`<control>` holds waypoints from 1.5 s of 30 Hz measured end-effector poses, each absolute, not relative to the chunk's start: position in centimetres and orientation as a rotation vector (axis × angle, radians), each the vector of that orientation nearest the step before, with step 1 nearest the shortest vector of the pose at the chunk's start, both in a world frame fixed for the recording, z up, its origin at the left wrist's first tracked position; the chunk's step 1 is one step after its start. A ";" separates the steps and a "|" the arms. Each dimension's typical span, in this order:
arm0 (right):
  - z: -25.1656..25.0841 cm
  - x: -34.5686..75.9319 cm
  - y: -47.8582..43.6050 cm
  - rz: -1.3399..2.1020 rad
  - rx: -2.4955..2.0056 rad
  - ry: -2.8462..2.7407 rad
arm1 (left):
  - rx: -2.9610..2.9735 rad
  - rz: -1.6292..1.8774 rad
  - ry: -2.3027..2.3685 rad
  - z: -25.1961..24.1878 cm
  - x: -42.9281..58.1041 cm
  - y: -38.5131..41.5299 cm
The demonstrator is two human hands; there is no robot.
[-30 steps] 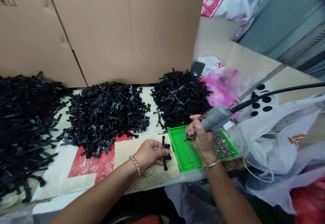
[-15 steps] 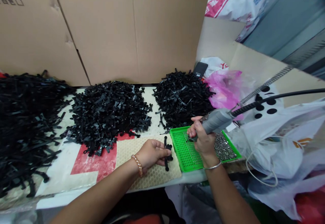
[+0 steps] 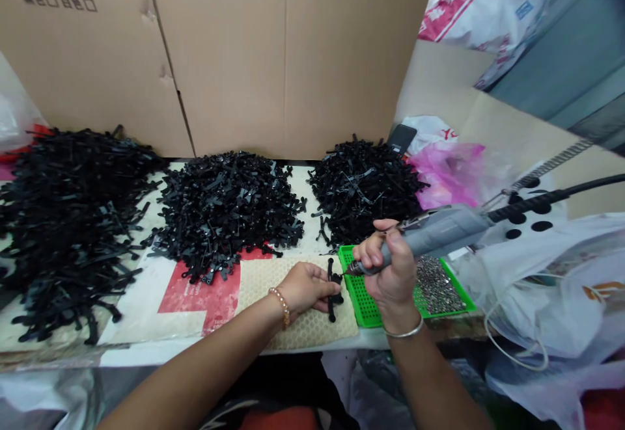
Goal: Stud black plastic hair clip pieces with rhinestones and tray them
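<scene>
My left hand (image 3: 310, 289) pinches a small black plastic part (image 3: 332, 313), a thin bar with a shorter piece against its right side, over a beige honeycomb-patterned mat (image 3: 303, 332). Wrapped around a grey electric screwdriver (image 3: 434, 231), my right hand (image 3: 388, 261) holds it tilted, with the tip pointing down and left. That tip is close beside the black part's right side; whether they touch I cannot tell. Beneath the right hand lies a green perforated tray (image 3: 364, 300) with many small metal screws (image 3: 439, 285) heaped at its right.
Three heaps of black parts, left (image 3: 73, 215), middle (image 3: 229, 209) and right (image 3: 366, 186), line the table before a large cardboard box (image 3: 293, 59). A black cable (image 3: 576, 189) and a coiled spring (image 3: 556, 162) run from the screwdriver to the right. Plastic bags (image 3: 551, 287) crowd the right side.
The screwdriver has swung down and left from over the tray, bringing its tip beside the black part. My left hand keeps its pinch. The whole view has shifted somewhat.
</scene>
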State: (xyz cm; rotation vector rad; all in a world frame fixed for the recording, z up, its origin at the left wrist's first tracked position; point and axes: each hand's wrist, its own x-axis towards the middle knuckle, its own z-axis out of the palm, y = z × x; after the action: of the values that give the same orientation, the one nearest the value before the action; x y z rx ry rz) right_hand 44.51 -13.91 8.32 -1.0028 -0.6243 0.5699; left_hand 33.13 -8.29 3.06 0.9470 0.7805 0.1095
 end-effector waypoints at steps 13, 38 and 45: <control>8.0 44.4 -13.6 0.565 -0.977 -0.608 | 0.953 0.107 0.802 3.4 33.1 -8.3; 7.1 44.3 -13.7 0.535 -0.910 -0.659 | 0.961 0.078 0.830 3.9 33.2 -8.3; 7.3 44.3 -13.8 0.535 -0.908 -0.674 | 0.961 0.076 0.827 3.8 33.2 -8.3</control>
State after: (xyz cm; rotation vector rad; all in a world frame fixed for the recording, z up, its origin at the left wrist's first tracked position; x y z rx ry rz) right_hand 44.30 -13.78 7.28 -0.9084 -0.6744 0.5354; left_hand 33.16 -8.30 3.76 0.9613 0.8268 0.0761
